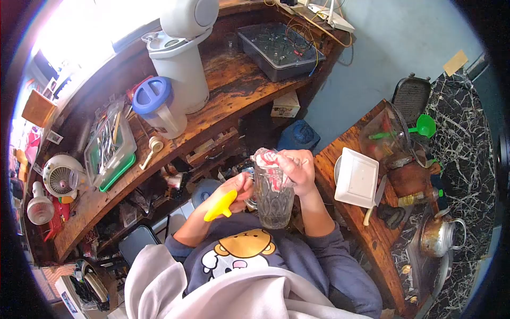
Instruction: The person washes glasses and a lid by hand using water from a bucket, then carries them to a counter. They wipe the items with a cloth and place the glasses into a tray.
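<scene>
In front of my chest is a clear patterned glass jug (273, 204), held upright with its mouth upward. My left hand (234, 190) is closed around the jug's handle side. A yellow plastic piece (222, 206), shaped like a jug lid, sits against that same hand; how it is held is partly hidden. At the jug's rim, my right hand (299, 171) grips a crumpled red-and-white cloth (264, 158). Part of the cloth hangs down inside the glass.
On the wooden counter ahead stand a blue-lidded pitcher (154, 101), a white bin (180, 74) and a cutlery tray (110, 143). The right-hand wooden table (348, 223) holds a white container (357, 178), a knife (376, 199) and a metal kettle (438, 236).
</scene>
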`<action>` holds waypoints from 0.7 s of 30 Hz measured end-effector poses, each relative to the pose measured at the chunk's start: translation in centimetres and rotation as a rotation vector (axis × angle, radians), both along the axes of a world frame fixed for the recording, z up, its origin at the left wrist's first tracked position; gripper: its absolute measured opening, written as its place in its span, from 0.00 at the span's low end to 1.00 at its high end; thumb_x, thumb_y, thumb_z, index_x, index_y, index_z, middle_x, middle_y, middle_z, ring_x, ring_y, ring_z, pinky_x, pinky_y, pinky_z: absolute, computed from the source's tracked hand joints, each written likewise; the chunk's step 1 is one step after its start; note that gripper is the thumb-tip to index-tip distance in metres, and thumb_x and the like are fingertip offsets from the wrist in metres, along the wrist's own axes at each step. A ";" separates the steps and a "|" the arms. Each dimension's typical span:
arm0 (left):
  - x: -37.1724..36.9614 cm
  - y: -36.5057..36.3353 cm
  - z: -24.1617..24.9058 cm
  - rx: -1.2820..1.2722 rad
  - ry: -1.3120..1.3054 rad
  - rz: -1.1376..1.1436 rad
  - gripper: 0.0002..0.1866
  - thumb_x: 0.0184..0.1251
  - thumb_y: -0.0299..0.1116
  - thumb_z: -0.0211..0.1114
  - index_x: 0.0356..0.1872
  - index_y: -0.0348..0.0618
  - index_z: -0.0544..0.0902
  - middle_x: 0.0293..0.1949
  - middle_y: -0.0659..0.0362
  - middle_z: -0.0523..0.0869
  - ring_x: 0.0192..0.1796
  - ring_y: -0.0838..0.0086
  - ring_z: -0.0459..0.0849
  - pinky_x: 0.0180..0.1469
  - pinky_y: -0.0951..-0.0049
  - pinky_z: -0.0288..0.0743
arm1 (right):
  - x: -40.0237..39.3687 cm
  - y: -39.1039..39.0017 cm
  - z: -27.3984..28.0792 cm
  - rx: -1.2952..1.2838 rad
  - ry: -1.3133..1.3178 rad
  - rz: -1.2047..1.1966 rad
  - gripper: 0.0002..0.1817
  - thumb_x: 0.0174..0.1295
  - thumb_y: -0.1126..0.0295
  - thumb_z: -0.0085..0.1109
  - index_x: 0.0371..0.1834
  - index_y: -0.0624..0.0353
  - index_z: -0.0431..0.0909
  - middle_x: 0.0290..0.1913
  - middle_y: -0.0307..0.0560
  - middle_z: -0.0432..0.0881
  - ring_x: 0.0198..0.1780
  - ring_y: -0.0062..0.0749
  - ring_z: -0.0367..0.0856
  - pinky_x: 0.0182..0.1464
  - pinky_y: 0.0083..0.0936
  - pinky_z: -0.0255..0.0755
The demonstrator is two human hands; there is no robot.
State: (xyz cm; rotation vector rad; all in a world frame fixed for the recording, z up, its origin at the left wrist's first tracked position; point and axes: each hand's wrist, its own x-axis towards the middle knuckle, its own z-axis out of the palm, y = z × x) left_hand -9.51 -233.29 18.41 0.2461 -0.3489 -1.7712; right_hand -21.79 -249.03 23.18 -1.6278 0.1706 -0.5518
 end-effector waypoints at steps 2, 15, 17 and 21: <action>-0.5 0.4 0.6 -0.038 0.078 0.026 0.15 0.67 0.46 0.38 0.28 0.46 0.61 0.16 0.62 0.63 0.05 0.80 0.58 0.05 0.81 0.49 | 1.4 0.8 0.3 0.346 -0.120 0.018 0.18 0.56 0.59 0.48 0.32 0.67 0.75 0.26 0.44 0.78 0.24 0.20 0.74 0.29 0.17 0.68; -1.0 -0.5 -2.7 0.003 -0.575 0.590 0.15 0.66 0.49 0.43 0.33 0.48 0.63 0.18 0.66 0.64 0.15 0.83 0.59 0.16 0.83 0.54 | 1.0 3.0 -11.4 1.523 -0.254 0.358 0.26 0.59 0.55 0.38 0.56 0.60 0.63 0.54 0.52 0.69 0.51 0.44 0.71 0.52 0.42 0.66; -1.4 -0.6 -3.5 0.054 -0.936 0.669 0.13 0.67 0.45 0.43 0.34 0.45 0.65 0.18 0.65 0.65 0.19 0.81 0.65 0.23 0.81 0.61 | 1.2 1.9 -13.6 1.376 -0.111 0.177 0.23 0.60 0.56 0.36 0.53 0.60 0.66 0.52 0.49 0.72 0.51 0.38 0.71 0.52 0.38 0.67; -1.4 -0.8 -3.7 0.119 -1.326 0.569 0.11 0.65 0.38 0.46 0.32 0.39 0.66 0.21 0.60 0.71 0.26 0.78 0.72 0.29 0.75 0.65 | 1.5 2.2 -11.2 1.144 -0.069 -0.059 0.21 0.62 0.58 0.33 0.51 0.59 0.68 0.50 0.44 0.73 0.51 0.33 0.71 0.54 0.31 0.63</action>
